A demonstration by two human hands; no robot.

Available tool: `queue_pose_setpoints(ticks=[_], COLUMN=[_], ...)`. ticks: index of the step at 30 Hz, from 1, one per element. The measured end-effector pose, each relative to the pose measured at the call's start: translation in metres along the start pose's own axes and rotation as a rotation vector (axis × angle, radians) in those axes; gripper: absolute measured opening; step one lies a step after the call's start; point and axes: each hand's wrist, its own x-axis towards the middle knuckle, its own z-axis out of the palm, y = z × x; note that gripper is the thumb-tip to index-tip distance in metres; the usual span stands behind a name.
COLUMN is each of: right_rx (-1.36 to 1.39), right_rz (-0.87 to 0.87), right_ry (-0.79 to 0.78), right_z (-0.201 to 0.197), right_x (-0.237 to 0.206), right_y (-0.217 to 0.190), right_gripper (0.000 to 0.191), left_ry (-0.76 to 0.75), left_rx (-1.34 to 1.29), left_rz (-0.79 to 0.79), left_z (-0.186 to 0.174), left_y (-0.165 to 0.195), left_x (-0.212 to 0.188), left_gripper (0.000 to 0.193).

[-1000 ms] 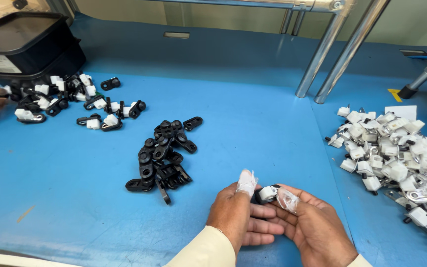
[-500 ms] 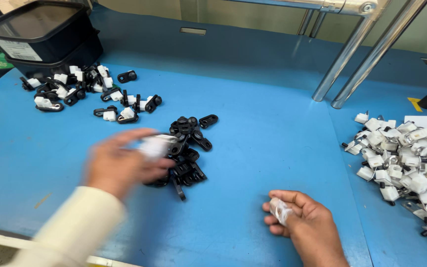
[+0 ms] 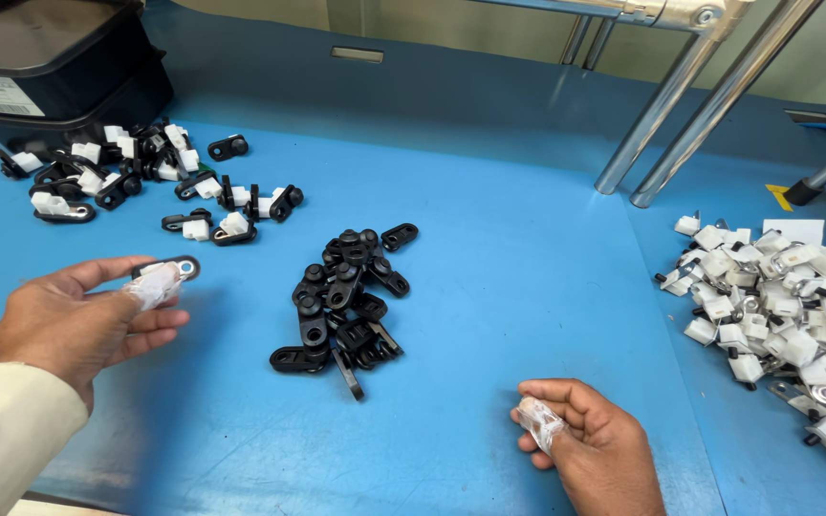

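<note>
My left hand is out to the left over the blue table. Its white-wrapped thumb and fingers pinch a small black clip with a white piece on it. My right hand rests low near the front edge, fingers curled, with a white wrap on one fingertip and nothing visible in it. Between the hands lies a pile of black clips. A heap of white plastic pieces lies to the right of my right hand.
Several assembled black-and-white clips are scattered at the back left, in front of a black bin. Two slanted metal tubes stand at the back right. A dark tool handle lies at the far right edge.
The hands were together at the front with a part between them. My left hand has swung out to the left carrying the clip, while my right hand stayed low and curled.
</note>
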Motion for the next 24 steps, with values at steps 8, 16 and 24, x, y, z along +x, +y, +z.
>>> queue_pose_setpoints(ticks=[8,16,24], right_rx=[-0.019,-0.020,-0.077], right_rz=[-0.004,0.028,0.041], right_ry=[0.012,0.019,0.016], right_z=[0.002,0.003,0.004], right_x=[0.000,-0.006,-0.010], right_y=[-0.001,-0.007,-0.013], right_gripper=[0.018,0.015,0.015], left_ry=[0.082,0.202,0.066], left_rx=[0.089,0.469,0.400], left_rz=[0.128,0.337,0.580], left_z=[-0.036,-0.037,0.077], left_y=[0.000,0.004,-0.011], left_x=[0.128,0.135,-0.024], left_gripper=[0.060,0.041,0.031])
